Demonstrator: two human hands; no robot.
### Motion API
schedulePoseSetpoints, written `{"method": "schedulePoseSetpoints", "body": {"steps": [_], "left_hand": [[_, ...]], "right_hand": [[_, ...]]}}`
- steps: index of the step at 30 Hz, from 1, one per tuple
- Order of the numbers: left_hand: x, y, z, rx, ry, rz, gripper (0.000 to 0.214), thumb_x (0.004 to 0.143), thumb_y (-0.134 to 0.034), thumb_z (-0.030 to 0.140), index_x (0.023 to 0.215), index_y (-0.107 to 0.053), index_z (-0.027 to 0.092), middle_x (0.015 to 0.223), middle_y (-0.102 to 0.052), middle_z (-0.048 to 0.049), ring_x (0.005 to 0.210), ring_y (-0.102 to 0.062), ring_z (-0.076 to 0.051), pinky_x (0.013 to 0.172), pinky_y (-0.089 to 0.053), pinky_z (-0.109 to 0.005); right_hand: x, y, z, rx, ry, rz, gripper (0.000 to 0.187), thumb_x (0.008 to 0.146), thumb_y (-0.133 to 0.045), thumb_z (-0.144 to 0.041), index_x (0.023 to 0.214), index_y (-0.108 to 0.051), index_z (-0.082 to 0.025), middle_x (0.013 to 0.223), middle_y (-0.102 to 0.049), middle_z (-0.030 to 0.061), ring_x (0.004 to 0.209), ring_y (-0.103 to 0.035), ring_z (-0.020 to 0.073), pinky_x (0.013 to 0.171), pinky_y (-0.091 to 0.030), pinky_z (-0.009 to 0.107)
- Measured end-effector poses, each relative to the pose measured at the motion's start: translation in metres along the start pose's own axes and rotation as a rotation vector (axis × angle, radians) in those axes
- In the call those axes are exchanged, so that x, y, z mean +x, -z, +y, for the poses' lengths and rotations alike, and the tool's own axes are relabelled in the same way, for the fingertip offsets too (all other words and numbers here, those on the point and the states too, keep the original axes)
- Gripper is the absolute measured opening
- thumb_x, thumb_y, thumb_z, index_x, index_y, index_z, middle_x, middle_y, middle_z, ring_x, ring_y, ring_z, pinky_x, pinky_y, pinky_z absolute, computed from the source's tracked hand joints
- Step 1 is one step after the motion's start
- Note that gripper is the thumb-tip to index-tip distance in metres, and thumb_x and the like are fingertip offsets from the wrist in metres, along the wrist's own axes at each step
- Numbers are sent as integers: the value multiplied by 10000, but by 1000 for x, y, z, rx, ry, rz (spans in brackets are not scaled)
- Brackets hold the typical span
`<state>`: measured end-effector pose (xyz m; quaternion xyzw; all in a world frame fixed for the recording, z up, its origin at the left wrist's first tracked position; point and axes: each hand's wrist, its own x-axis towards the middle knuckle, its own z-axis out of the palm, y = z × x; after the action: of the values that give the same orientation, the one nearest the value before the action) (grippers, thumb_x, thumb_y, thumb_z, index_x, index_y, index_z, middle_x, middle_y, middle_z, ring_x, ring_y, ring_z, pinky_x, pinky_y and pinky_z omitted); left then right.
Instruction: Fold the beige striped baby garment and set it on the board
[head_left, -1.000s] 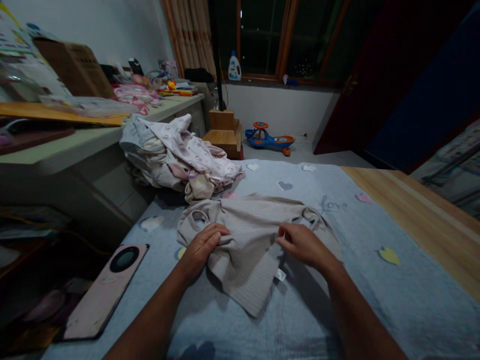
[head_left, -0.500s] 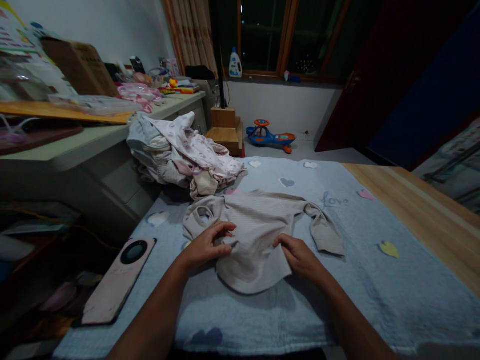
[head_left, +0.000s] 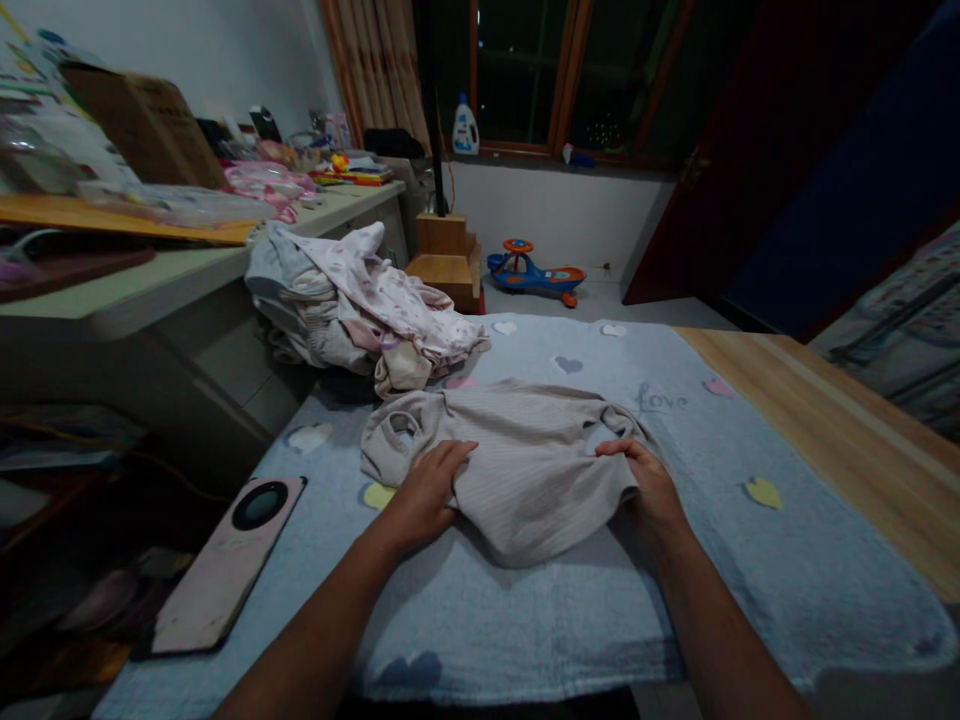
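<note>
A small light-grey ribbed long-sleeved shirt (head_left: 525,470) lies spread on a blue blanket, its neck opening to the left. My left hand (head_left: 431,495) rests on the shirt near the neck end, fingers stretched out over the fabric; its thumb is mostly hidden. At the other end, my right hand (head_left: 649,485) pinches the shirt's hem between thumb and fingers, drawing the cloth to the right and slightly up. The right sleeve is largely hidden behind that hand.
The blue blanket (head_left: 585,620) with heart patterns covers a wooden surface (head_left: 795,400). A pile of folded clothes (head_left: 337,310) sits at the far left beside a cluttered desk (head_left: 187,285). A phone (head_left: 225,570) lies near the left edge. Beyond is a ride-on toy (head_left: 532,275).
My right hand has moved right with the hem, pulling the shirt's lower part straighter and covering the sleeve. The left hand's fingers have settled flatter on the fabric. The view has shifted slightly.
</note>
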<state>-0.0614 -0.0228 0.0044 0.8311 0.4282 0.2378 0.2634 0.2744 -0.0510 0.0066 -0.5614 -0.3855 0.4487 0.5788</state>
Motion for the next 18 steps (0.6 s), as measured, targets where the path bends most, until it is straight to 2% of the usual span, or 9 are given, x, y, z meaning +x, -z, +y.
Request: {"method": "schedulePoseSetpoints", "body": {"steps": [4, 7, 10, 12, 14, 16, 18], "left_hand": [[1, -4, 6, -98, 7, 199, 694, 654, -522, 35, 1319, -551, 231, 1323, -564, -99, 1262, -522, -246, 1099, -407, -435], [0, 2, 6, -295, 80, 253, 604, 698, -523, 86, 1285, -568, 219, 1127, -658, -63, 1100, -618, -208, 1025, -460, -382], [-1, 12, 4, -474, 204, 260, 386, 762, -590, 200, 1143, -651, 199, 997, -692, -41, 954, -654, -199, 908, -506, -343], [-1, 21, 2, -579, 268, 230, 244, 792, -637, 310, 990, -693, 179, 917, -692, -40, 850, -650, -195, 793, -519, -316], [-1, 29, 0, -657, 297, 146, 259, 814, -650, 403, 903, -700, 165, 842, -679, -36, 771, -628, -182, 713, -504, -293], [-1, 35, -2, -680, 307, 32, 324, 837, -636, 472, 865, -698, 155, 798, -663, -32, 733, -606, -170, 677, -483, -278], [-1, 37, -5, -644, 301, -104, 379, 860, -604, 517, 845, -692, 149, 771, -647, -26, 714, -585, -162, 660, -463, -266]], "right_hand": [[1, 3, -7, -216, 120, -134, 136, 689, -563, -252, 789, -656, -240, 765, -642, 11, 674, -588, 200, 617, -476, 316], [1, 3, -14, -261, 177, -200, 116, 650, -516, -225, 673, -629, -225, 740, -600, 15, 694, -555, 191, 627, -450, 293], [-2, 3, -20, -163, 104, -166, 86, 672, -527, -253, 598, -564, -229, 613, -510, -3, 554, -453, 157, 523, -378, 269], [-4, 4, -23, -115, 63, -135, 148, 721, -538, -307, 592, -554, -235, 569, -479, -11, 509, -411, 151, 487, -347, 271], [-7, 6, -24, -130, 48, -151, 193, 765, -542, -358, 620, -577, -235, 586, -509, -5, 525, -435, 159, 497, -360, 277], [-10, 8, -21, -212, 41, -227, 229, 793, -543, -405, 660, -606, -229, 650, -565, 11, 593, -497, 178, 549, -400, 287], [-12, 8, -16, -377, 8, -362, 285, 809, -537, -454, 661, -608, -221, 673, -583, 19, 640, -527, 189, 583, -408, 291]]}}
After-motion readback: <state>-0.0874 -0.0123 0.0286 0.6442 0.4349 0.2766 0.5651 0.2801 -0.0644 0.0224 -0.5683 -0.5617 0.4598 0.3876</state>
